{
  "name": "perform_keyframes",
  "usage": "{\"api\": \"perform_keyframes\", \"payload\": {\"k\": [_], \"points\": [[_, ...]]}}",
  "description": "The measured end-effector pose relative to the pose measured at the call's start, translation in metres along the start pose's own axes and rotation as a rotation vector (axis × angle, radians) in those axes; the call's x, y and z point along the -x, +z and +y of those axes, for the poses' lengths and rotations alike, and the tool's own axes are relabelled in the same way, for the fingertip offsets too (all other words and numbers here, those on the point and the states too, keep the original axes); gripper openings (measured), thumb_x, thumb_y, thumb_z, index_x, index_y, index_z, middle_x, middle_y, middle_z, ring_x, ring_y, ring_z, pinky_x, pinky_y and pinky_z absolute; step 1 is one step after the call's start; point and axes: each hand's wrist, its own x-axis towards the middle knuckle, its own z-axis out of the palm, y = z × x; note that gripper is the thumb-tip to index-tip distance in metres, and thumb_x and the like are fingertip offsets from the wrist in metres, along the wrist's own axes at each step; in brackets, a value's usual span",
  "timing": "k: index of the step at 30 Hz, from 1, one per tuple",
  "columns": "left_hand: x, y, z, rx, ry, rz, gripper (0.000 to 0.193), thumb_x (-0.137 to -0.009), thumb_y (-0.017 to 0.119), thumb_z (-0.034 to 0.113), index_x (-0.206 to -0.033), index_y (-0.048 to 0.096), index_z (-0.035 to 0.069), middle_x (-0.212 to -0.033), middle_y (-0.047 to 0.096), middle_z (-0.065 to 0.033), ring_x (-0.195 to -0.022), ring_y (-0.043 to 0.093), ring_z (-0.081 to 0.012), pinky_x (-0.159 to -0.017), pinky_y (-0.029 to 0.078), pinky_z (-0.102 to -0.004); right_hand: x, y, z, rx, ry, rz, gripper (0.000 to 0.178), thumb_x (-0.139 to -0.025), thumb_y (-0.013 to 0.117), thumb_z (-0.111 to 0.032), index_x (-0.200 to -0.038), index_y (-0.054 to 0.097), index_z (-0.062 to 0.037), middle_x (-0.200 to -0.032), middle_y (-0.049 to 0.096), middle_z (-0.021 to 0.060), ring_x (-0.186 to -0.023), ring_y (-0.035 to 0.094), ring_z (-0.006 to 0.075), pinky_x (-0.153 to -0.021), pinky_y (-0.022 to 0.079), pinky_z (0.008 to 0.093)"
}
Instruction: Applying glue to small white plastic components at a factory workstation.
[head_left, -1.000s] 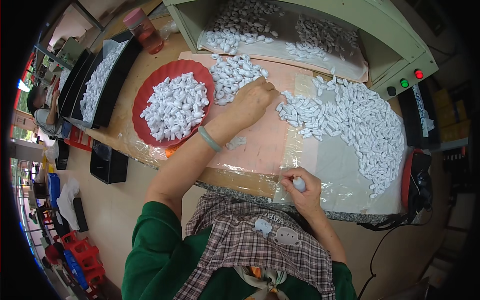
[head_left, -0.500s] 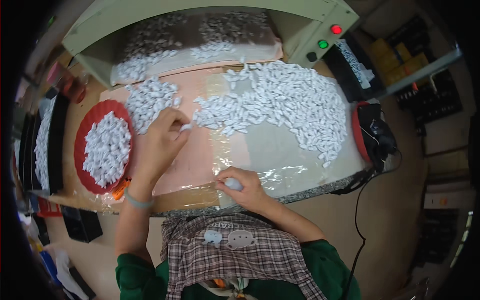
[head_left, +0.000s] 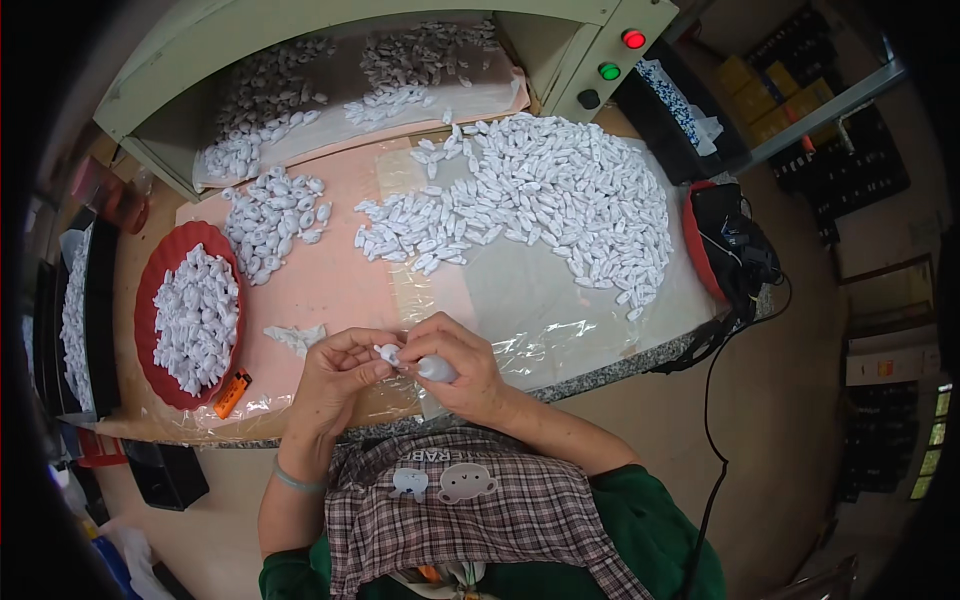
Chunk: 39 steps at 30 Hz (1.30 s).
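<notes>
Near the table's front edge my two hands meet. My left hand [head_left: 335, 388] is closed, pinching a small white figure-like piece [head_left: 388, 353] between thumb and fingers. Wrapped in my right hand [head_left: 472, 375] is a small white squeeze bottle [head_left: 437, 370], tilted with its tip end toward the piece; the tip itself is hard to make out. A pile of rounded white pieces [head_left: 275, 215] lies beyond my left hand, and a larger spread of slim white pieces [head_left: 560, 190] covers the table's far right. To the left, a red scalloped bowl [head_left: 150, 335] holds many white pieces.
Behind the piles stands a pale green open-fronted cabinet [head_left: 130, 120] with more pieces inside. A crumpled tissue [head_left: 295, 338] and a small orange tool [head_left: 232, 393] lie left of my hands. Black bins [head_left: 715, 165] flank the table. A red container with black cords [head_left: 705, 245] stands at right.
My left hand has come back from beside the left pile toward me, bringing a white piece to the bottle in my right hand. The tissue now shows, and the view has shifted slightly.
</notes>
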Motion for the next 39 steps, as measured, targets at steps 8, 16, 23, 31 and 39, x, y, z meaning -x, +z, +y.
{"api": "perform_keyframes", "payload": {"k": [8, 16, 23, 31, 39], "points": [[0.014, -0.004, 0.0, 0.1, 0.057, 0.041, 0.025, -0.085, 0.065, 0.0, -0.11, 0.062, -0.004, -0.099, 0.067, -0.0119, -0.087, 0.065, -0.0174, -0.076, 0.052, -0.026, 0.003, -0.01, -0.012, -0.435, 0.389, -0.139, 0.037, -0.081, 0.063, 0.002, -0.112, 0.045, -0.0057, -0.107, 0.049, 0.0063, -0.089, 0.055, 0.0129, -0.077, 0.047, 0.0262], [0.02, -0.006, -0.004, 0.25, 0.045, -0.007, 0.028, -0.085, 0.065, 0.004, -0.111, 0.062, -0.005, -0.104, 0.066, -0.0186, -0.088, 0.065, -0.0199, -0.082, 0.053, -0.03, 0.003, -0.035, -0.011, -0.353, 0.221, -0.046, 0.024, -0.083, 0.067, -0.006, -0.105, 0.059, -0.0004, -0.111, 0.048, 0.0124, -0.07, 0.057, 0.0127, -0.054, 0.045, 0.0208], [0.028, -0.011, -0.001, 0.271, 0.03, -0.039, 0.03, -0.085, 0.065, 0.004, -0.113, 0.061, -0.005, -0.106, 0.066, -0.018, -0.085, 0.064, -0.0171, -0.082, 0.052, -0.0291, -0.003, -0.039, -0.015, -0.266, 0.169, -0.014, 0.027, -0.074, 0.075, -0.002, -0.099, 0.066, -0.0033, -0.101, 0.056, 0.0103, -0.088, 0.055, 0.0153, -0.075, 0.045, 0.0255], [0.03, -0.016, -0.006, 0.359, -0.03, -0.052, 0.032, -0.088, 0.063, 0.006, -0.117, 0.059, -0.006, -0.106, 0.065, -0.0168, -0.081, 0.064, -0.0151, -0.077, 0.052, -0.0251, -0.001, -0.033, -0.018, -0.284, 0.074, 0.088, 0.043, -0.08, 0.075, -0.01, -0.113, 0.05, 0.0016, -0.097, 0.059, 0.0158, -0.065, 0.057, 0.0133, -0.056, 0.048, 0.0227], [0.028, -0.016, -0.011, 0.328, -0.007, -0.063, 0.037, -0.088, 0.062, 0.007, -0.122, 0.056, -0.007, -0.105, 0.065, -0.0162, -0.081, 0.063, -0.0142, -0.077, 0.053, -0.0251, 0.001, -0.028, -0.031, -0.068, -0.003, 0.033, 0.052, -0.093, 0.06, -0.029, -0.129, 0.042, 0.0036, -0.096, 0.063, 0.0174, -0.061, 0.058, 0.0128, -0.053, 0.045, 0.0211]]}}
